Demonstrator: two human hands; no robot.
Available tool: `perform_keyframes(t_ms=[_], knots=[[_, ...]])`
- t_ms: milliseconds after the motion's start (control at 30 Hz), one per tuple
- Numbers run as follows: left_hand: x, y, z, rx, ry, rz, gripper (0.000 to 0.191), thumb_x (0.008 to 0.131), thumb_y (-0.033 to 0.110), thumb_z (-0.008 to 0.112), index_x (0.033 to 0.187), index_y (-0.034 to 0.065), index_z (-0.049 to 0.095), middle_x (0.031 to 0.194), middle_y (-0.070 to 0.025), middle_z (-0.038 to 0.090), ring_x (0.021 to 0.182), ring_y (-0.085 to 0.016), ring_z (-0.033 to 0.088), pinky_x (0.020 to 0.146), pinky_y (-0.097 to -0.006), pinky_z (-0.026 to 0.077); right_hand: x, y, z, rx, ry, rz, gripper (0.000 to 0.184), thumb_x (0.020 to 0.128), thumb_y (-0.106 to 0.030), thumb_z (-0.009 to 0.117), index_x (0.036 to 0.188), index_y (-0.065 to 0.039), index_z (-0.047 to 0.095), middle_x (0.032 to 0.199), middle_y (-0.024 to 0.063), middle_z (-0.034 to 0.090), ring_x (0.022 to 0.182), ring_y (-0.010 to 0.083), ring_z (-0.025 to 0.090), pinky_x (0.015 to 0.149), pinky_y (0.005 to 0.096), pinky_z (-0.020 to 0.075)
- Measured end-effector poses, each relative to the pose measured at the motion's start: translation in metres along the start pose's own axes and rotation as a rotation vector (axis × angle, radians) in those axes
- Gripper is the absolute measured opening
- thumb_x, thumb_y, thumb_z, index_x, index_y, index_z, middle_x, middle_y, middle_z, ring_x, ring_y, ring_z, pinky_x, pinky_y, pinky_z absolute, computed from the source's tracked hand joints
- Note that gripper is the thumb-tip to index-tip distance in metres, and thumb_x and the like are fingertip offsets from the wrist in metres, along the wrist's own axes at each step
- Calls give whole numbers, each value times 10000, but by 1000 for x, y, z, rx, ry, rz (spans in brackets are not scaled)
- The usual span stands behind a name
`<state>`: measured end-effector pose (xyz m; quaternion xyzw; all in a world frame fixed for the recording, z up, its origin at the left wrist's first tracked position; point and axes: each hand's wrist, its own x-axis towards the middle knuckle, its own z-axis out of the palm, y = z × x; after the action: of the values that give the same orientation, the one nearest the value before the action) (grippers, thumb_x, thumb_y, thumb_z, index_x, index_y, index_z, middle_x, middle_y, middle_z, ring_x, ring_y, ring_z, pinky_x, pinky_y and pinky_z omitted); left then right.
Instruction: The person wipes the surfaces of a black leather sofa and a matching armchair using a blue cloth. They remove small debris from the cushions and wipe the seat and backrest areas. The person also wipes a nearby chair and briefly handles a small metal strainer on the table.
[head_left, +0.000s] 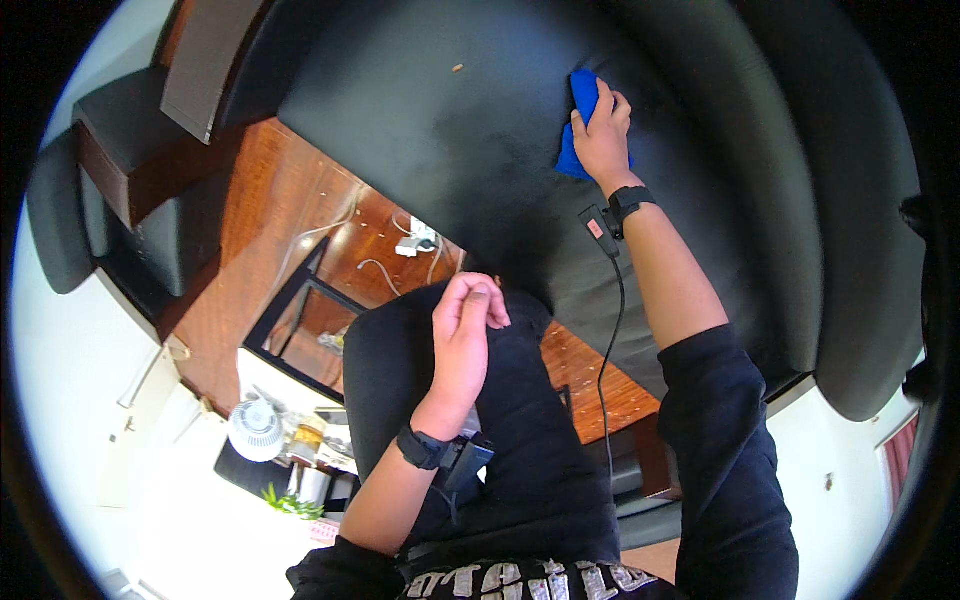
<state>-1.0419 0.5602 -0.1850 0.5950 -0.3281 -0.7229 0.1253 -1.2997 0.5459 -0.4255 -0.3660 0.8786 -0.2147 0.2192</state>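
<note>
My right hand presses a blue cloth onto the seat of a black leather sofa, its fingers bent over the folded cloth. A small light-brown bit lies on the seat to the left of the cloth. My left hand is held above my dark-clothed knees with its fingers curled; I see nothing in it. Both wrists wear black straps with small devices, and a black cable runs down from the one at the right wrist.
Scattered crumbs, a white power strip and pale cables lie on the brown wooden floor. A black-framed table stands at the left, with a white fan and a green plant lower down. Dark armchairs stand at upper left.
</note>
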Motion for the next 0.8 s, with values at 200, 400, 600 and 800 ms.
perform_keyframes(t_ms=[200,400,600,800], knots=[[-29,51,-1,88,-10,33,187,1077,181,445,1007,62,571,818,-37,592,749,-120,584,720,-263,479,0,0,-1,108,-99,126,742,960,-270,657,1577,-168,258,1550,280,254,1397,515,331,1171,552,316],[-25,54,-11,65,71,6,161,1079,166,441,1021,70,557,803,-38,581,740,-116,570,717,-270,482,6,10,7,56,-77,143,732,961,-246,662,1573,-187,263,1512,257,304,1346,514,382,1140,555,352],[10,46,-18,114,57,-3,159,1075,169,450,1011,70,557,787,-41,574,728,-121,568,694,-264,470,2,15,5,210,64,83,639,970,-197,647,1532,-170,344,1467,251,358,1341,475,411,1128,520,383],[56,52,-50,64,-18,-43,175,1080,186,441,1004,73,551,786,-35,562,728,-119,563,696,-269,475,7,-1,1,186,255,193,577,963,-169,650,1491,-153,419,1421,242,397,1268,457,485,1090,490,420]])
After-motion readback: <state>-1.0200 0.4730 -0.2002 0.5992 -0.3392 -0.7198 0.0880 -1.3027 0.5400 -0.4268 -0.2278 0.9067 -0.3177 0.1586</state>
